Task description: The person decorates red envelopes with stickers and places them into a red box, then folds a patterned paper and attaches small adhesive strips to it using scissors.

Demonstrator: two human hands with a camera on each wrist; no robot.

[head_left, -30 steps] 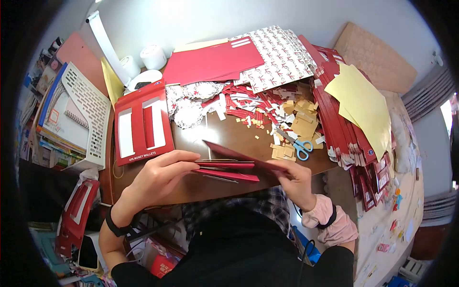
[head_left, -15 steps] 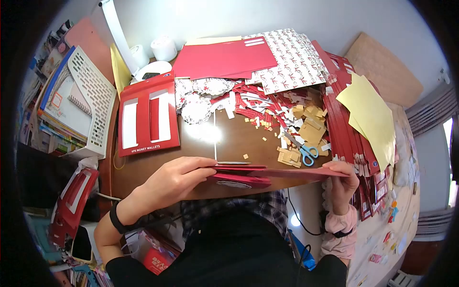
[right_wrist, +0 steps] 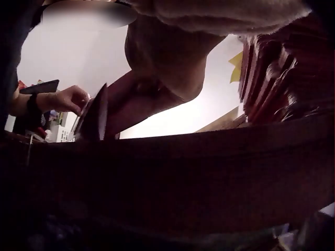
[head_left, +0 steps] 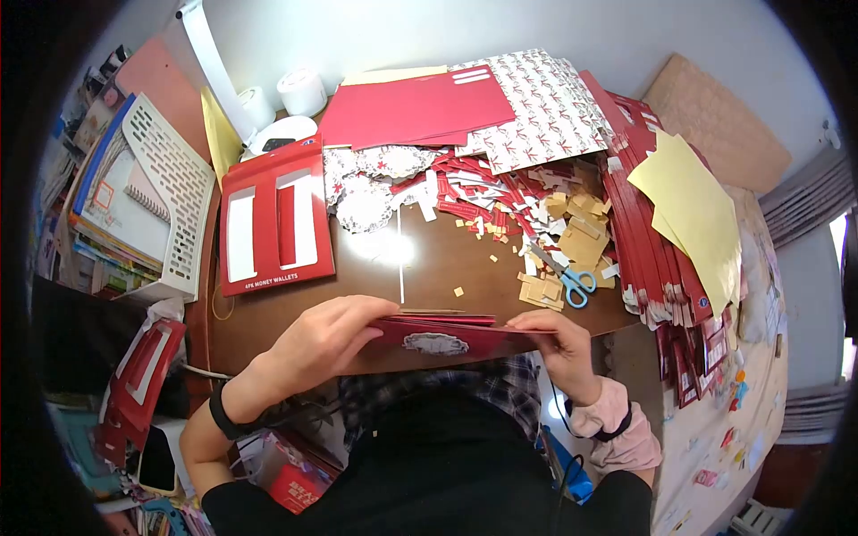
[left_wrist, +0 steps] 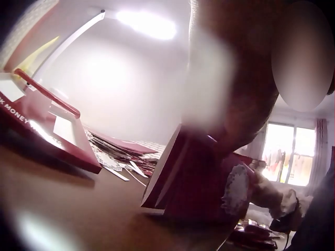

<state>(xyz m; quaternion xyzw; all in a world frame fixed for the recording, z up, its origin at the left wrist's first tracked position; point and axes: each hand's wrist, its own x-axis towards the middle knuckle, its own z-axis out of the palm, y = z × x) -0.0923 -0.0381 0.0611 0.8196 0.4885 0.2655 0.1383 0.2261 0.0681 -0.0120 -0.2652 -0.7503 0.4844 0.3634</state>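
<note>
Several dark red card wallets (head_left: 429, 339) stand on edge near the table's front edge, the nearest bearing a silvery white oval. My left hand (head_left: 326, 335) pinches their left end between thumb and fingers. At the right end, my right hand (head_left: 561, 350) grips the upper corner of the red card. The left wrist view shows the wallets (left_wrist: 196, 178) upright, their oval facing the right side, with the left hand (left_wrist: 230, 78) dark above them. In the right wrist view, the right hand (right_wrist: 167, 63) holds the card (right_wrist: 131, 104); the fingertips are in shadow.
Blue scissors (head_left: 576, 284) lie by tan card pieces (head_left: 585, 241) and red and white scraps (head_left: 487, 196). A red window sleeve (head_left: 268, 219) leans at the left by a white file rack (head_left: 170, 196). Stacked red sleeves (head_left: 643, 241) with yellow sheets (head_left: 688, 210) stand at the right.
My right hand swung outward to the right with the red card's free end, then came back left. The stack now looks closed together, with the oval facing me. The left hand kept its pinch.
</note>
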